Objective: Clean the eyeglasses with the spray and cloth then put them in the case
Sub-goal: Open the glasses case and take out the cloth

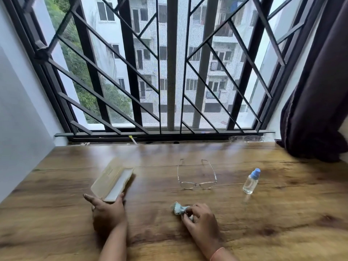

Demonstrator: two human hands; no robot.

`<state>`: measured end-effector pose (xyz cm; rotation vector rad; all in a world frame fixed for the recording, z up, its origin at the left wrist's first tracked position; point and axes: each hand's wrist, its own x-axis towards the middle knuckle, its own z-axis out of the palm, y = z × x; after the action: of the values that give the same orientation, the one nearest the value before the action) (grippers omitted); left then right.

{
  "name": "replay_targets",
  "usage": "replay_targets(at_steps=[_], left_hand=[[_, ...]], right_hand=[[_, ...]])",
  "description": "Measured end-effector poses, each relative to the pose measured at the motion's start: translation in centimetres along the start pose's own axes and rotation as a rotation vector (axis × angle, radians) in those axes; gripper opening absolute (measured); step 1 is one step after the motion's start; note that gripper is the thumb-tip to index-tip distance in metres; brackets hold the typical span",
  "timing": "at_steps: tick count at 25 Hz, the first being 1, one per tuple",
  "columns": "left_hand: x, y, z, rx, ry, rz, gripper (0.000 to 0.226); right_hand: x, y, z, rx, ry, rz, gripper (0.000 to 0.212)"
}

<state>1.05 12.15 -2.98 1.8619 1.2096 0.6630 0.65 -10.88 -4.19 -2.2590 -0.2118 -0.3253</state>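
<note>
Clear-framed eyeglasses (196, 178) lie on the wooden table (282, 213) with their arms unfolded, pointing toward the window. To their right stands a small clear spray bottle (251, 181) with a blue cap. A beige glasses case (112, 180) lies open at the left. My left hand (108, 211) touches the case's near end, thumb and fingers around its corner. My right hand (201, 219) pinches a crumpled light-blue cloth (178, 208) against the table, in front of the eyeglasses.
A barred window (169, 72) runs along the table's far edge. A dark curtain (316, 110) hangs at the right and drapes onto the table's back corner. A white wall (22, 119) bounds the left side.
</note>
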Motion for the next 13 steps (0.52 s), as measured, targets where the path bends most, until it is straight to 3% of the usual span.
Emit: replay_targets(at_steps=[8, 13], left_hand=[[0.0, -0.3, 0.3, 0.000, 0.036, -0.025, 0.094], [0.1, -0.4, 0.5, 0.013, 0.050, -0.025, 0.090]], right_hand=[[1.7, 1.1, -1.8, 0.192, 0.023, 0.274, 0.012], [2.3, 2.0, -2.7, 0.210, 0.043, 0.314, 0.011]])
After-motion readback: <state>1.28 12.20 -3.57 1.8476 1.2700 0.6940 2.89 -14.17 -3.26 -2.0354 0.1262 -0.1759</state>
